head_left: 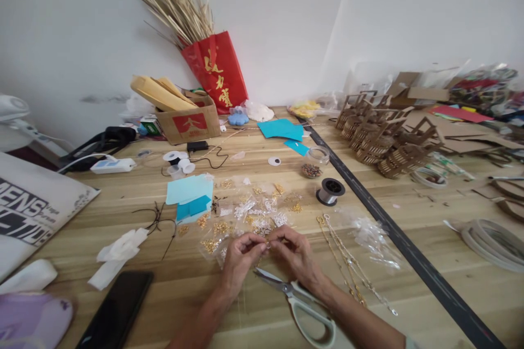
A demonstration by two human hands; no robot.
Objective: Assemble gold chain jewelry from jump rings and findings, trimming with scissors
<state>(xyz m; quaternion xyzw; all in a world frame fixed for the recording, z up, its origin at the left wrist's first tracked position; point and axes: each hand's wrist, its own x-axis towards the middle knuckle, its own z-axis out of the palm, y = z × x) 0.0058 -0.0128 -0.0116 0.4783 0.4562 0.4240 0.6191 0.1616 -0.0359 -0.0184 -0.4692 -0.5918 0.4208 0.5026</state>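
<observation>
L hand (243, 253): thumb + index pinched on a tiny piece (267, 242), other fingers curled in. R hand (295, 253): same piece, thumb + index pinch from the R side, so both hands meet at it. Piece looks gold-ish, too small to ID. It's just beyond the blade tips of the scissors (288, 287), held over the near edge of the baggies.

All locs rel. to scissors:
- Scissors themselves: on table (229, 311), blades slightly apart, pointing far-L, handles near-R, partly under R hand/forearm.
- Beyond: small clear baggies (221, 229) w/ gold + silver bits, spread out in a cluster.
- Far-L, past baggies: lt blue sheet (184, 188), darker blue pc (193, 207) on it.
- L: black phone (117, 311), flat; white tissue (120, 251) beyond phone, crumpled. Black cords (158, 223) farther out than tissue.
- R: gold + silver chains (347, 259), laid out lengthwise; clear plastic bags (374, 237) just beside them.
- Far-R: wire spool (329, 192), clear jar (318, 155) behind it, brown beads (311, 170) at jar. Black strip (368, 202) runs diag. past all that, slatted brown baskets (385, 139) on its far side.
- Way back, slightly L: red bag (219, 73) w/ dry stalks (180, 5) sticking out, cardboard box (188, 122) next to it.
</observation>
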